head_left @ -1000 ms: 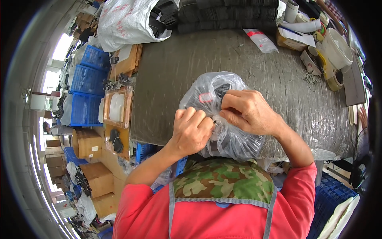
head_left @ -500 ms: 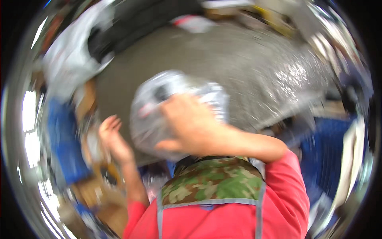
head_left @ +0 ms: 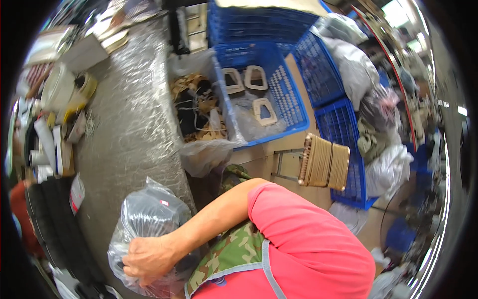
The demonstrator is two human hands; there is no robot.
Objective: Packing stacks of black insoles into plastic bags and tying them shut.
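My right hand [head_left: 148,257] grips a clear plastic bag [head_left: 144,219] stuffed with dark items, pressing it against the edge of the grey, film-covered table [head_left: 129,134] and my camouflage apron [head_left: 234,251]. My right forearm runs from the pink sleeve [head_left: 303,234] across to the bag. My left hand is out of sight.
A blue crate [head_left: 279,94] holding pale frame-shaped pieces stands beside the table, with an open bag of brown and black scraps [head_left: 196,112] next to it. More blue crates [head_left: 343,129], stuffed sacks [head_left: 348,65] and a slatted stool [head_left: 323,162] are on the right. Black stacked material [head_left: 45,219] and rolls line the table's far side.
The view has swung sharply to my right. My left hand let go of the bag and left the picture; my right hand still holds the bag.
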